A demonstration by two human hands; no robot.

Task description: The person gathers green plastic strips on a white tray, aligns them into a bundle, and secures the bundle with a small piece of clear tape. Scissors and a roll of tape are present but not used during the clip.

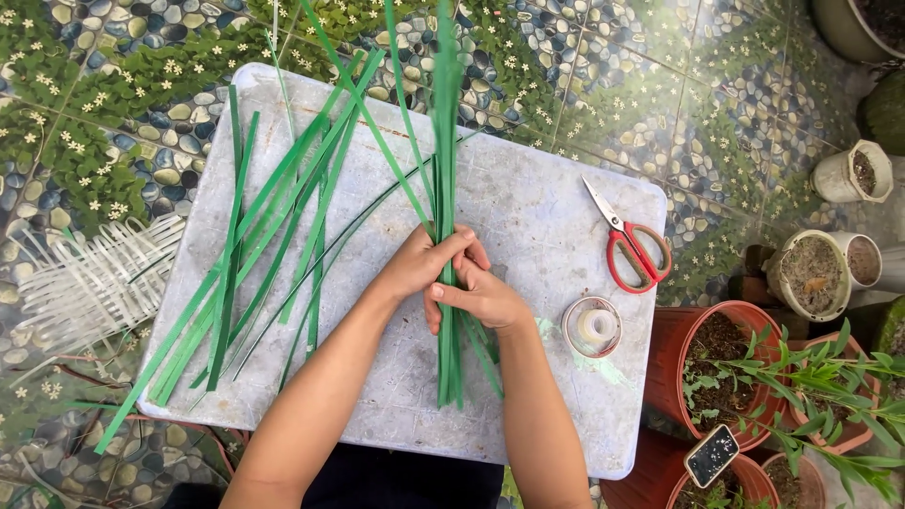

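Observation:
Both my hands grip one bundle of long green leaf strips [445,141] over a grey-white board [528,217]. My left hand [424,264] wraps the bundle from the left. My right hand [479,294] holds it just below, fingers across the strips. The bundle stands lengthwise, running from the top edge of the view down to the strip ends near the board's front. A loose pile of more green strips [273,236] lies fanned on the board's left half.
Red-handled scissors [630,247] and a small roll of clear tape or thread [593,327] lie on the board's right side. Potted plants [726,363] and small pots [813,273] stand to the right. A white woven strip piece [90,283] lies on the tiled floor at left.

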